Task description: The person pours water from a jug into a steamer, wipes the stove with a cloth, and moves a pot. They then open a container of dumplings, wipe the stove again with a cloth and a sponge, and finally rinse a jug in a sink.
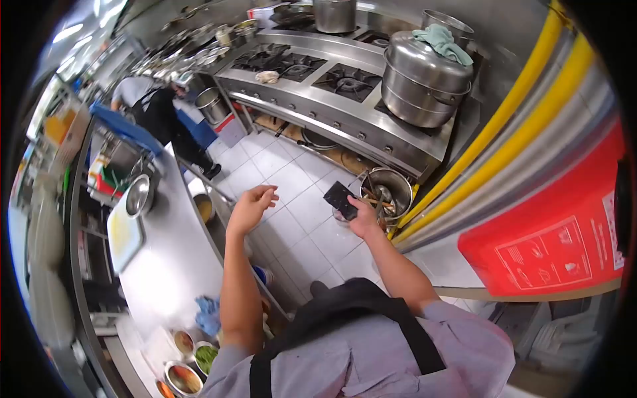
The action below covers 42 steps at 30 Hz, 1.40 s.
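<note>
My right hand point(363, 219) is closed on a dark, flat phone point(340, 199), held out over the tiled floor. My left hand point(249, 211) is raised beside the worktop edge, its fingers loosely bent and apart, with nothing visible in them. Just beyond the phone, a metal pot point(393, 182) with utensils in it stands low by the stove's corner.
A steel gas stove point(312, 73) runs along the far side, bearing a large lidded steamer pot point(424, 86) with a green cloth point(443, 43). Yellow pipes point(491, 126) rise at right. At left, a worktop point(166, 245) holds a steel bowl point(139, 196). A co-worker point(162, 119) bends over beyond.
</note>
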{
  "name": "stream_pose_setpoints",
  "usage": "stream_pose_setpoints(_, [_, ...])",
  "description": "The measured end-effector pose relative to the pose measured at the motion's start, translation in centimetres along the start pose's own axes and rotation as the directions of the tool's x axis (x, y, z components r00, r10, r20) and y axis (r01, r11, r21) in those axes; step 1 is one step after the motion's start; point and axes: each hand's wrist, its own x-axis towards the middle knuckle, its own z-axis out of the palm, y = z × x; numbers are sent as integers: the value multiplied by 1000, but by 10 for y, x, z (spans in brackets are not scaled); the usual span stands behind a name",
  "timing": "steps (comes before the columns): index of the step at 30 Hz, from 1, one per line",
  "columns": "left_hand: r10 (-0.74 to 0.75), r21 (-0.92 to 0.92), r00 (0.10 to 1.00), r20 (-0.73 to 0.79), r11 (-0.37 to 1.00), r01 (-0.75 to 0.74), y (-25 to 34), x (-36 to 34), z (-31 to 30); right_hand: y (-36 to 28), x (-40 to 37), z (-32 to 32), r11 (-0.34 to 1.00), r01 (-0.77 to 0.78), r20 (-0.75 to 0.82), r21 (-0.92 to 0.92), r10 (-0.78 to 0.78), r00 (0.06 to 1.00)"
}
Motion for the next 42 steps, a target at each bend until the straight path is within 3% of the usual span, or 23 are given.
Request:
stream_pose_setpoints(3, [112, 28, 987, 113, 993, -115, -8, 92, -8, -19, 11, 15, 998, 8, -42, 59, -6, 999])
stream_pose_setpoints(5, [135, 90, 957, 259, 983, -163, -8, 141, -3, -26, 31, 20, 991, 137, -88, 9, -135, 987])
stream_pose_setpoints(7, [113, 140, 891, 440, 971, -193, -5, 184, 2, -30, 53, 32, 982, 189, -137, 3, -187, 973])
stream_pose_setpoints(9, [58, 224, 815, 576, 948, -226, -4, 224, 0, -37, 78, 47, 970, 213, -258, 121, -176, 950])
stream_pose_setpoints(11, [12, 272, 785, 620, 934, -229, -8, 266, -13, -39, 120, 44, 962, 238, -252, 135, -199, 947])
stream_pose_setpoints(15, [-14, 240, 826, 563, 959, -148, -51, 357, -58, -47, 219, 59, 946, 314, -339, 84, -269, 901])
stream_pose_setpoints(17, [-129, 297, 922, 364, 955, 17, -64, 401, -90, -63, 274, 88, 906, 421, -286, 47, -392, 874])
stream_pose_setpoints(19, [-120, 390, 951, 286, 921, -2, -97, 460, -123, -86, 335, 116, 911, 413, -267, -13, -401, 876])
stream_pose_setpoints(21, [-65, 361, 977, 205, 933, -13, -90, 496, -148, -115, 404, 129, 907, 420, -209, -28, -416, 885])
stream_pose_setpoints(25, [11, 480, 996, 91, 875, -54, -122, 611, -175, -197, 514, 189, 825, 526, -350, -207, -565, 747])
stream_pose_setpoints(26, [85, 555, 996, 36, 827, -91, -127, 640, -177, -217, 546, 188, 744, 589, -257, -314, -664, 702])
stream_pose_setpoints(27, [91, 550, 994, 58, 828, -107, -132, 669, -177, -243, 594, 167, 680, 550, -310, -485, -722, 619])
stream_pose_setpoints(28, [171, 583, 985, -2, 801, -138, -138, 700, -178, -261, 603, 203, 567, 560, -350, -604, -820, 452])
stream_pose_setpoints(29, [247, 616, 968, -54, 771, -162, -143, 727, -179, -287, 642, 187, 464, 529, -326, -710, -883, 336])
stream_pose_setpoints(30, [207, 499, 975, -80, 855, -140, -142, 748, -179, -311, 658, 194, 487, 427, -382, -762, -870, 312])
stream_pose_setpoints(31, [207, 499, 977, -54, 853, -153, -150, 765, -175, -334, 672, 195, 400, 344, -315, -850, -908, 277])
stream_pose_setpoints(33, [453, 760, 877, -158, 624, -185, -173, 799, -164, -376, 699, 203, 237, -91, -248, -967, -959, 136])
stream_pose_setpoints(34, [457, 748, 878, -140, 630, -209, -184, 813, -159, -395, 714, 201, 235, -97, -246, -967, -962, 118])
stream_pose_setpoints(36, [445, 757, 886, -128, 621, -203, -193, 816, -149, -420, 745, 183, -82, -323, 37, -943, -989, 144])
stream_pose_setpoints(37, [438, 776, 888, -138, 605, -178, -185, 813, -147, -435, 769, 162, -84, -336, 39, -938, -990, 138])
stream_pose_setpoints(39, [312, 722, 947, -71, 671, -167, -179, 809, -154, -454, 809, 112, -424, -478, 148, -770, -846, 513])
stream_pose_setpoints(40, [300, 685, 953, 42, 686, -247, -191, 809, -159, -447, 812, 138, -342, -505, -100, -793, -743, 661])
stream_pose_setpoints(42, [336, 534, 912, 235, 740, -410, -194, 805, -168, -427, 847, 108, -534, -499, 258, -683, -815, 519])
